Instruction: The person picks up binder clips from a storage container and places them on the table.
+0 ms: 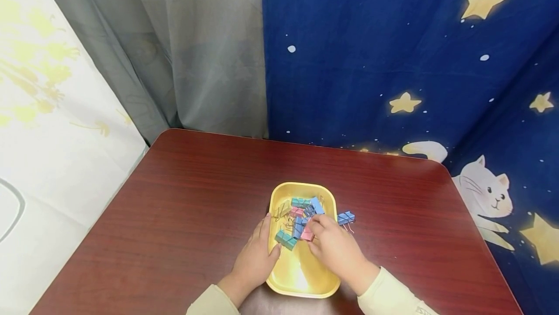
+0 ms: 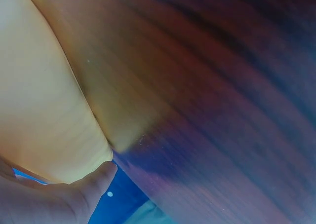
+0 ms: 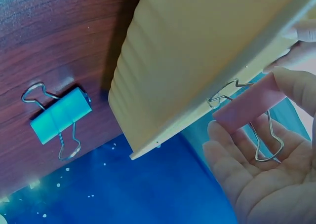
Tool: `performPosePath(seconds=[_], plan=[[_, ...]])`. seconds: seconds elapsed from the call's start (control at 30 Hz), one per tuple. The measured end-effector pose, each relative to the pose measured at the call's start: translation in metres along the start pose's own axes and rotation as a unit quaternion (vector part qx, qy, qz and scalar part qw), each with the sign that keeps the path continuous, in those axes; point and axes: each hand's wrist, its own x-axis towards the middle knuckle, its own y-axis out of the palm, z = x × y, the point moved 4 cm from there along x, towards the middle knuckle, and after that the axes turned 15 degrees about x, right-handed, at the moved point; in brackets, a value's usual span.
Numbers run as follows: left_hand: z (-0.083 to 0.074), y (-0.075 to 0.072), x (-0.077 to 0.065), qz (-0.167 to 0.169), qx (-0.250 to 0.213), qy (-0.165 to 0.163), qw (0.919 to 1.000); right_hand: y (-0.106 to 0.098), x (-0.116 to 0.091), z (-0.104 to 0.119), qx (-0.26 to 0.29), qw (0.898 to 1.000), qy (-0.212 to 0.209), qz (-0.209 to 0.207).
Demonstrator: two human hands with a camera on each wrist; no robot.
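A yellow plastic tray (image 1: 301,291) stands on the table near its front edge. Inside lie several binder clips: a teal one (image 1: 286,240), a blue one (image 1: 298,227) and others heaped towards the far end. My left hand (image 1: 255,256) holds the tray's left wall, thumb over the rim and fingers along the outside. Over the tray, my right hand (image 1: 338,247) pinches a pink binder clip (image 3: 251,101) between thumb and fingers, its wire handles spread apart. Outside the tray to the right sits a single blue binder clip (image 1: 346,217), which looks turquoise in the right wrist view.
The dark red wooden table (image 1: 196,198) extends around the tray on both sides and behind. Grey curtain (image 1: 214,53) and blue star-patterned curtain (image 1: 349,62) hang at its far edge. White patterned cloth (image 1: 57,125) hangs along the left.
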Motion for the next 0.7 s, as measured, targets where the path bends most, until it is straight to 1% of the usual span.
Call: performPosePath(seconds=[0.17, 0.47, 0.7], plan=[[0.0, 0.001, 0.0, 0.003, 0.001, -0.002, 1.0, -0.007, 0.001, 0.002, 0.004, 1.0, -0.005, -0.013], [0.0, 0.001, 0.0, 0.008, -0.001, -0.004, 1.0, -0.016, 0.002, -0.002, 0.012, 0.999, 0.024, -0.022], [0.001, 0.001, 0.001, 0.009, -0.002, -0.002, 1.0, -0.023, 0.004, -0.006, 0.009, 0.999, 0.03, -0.04]])
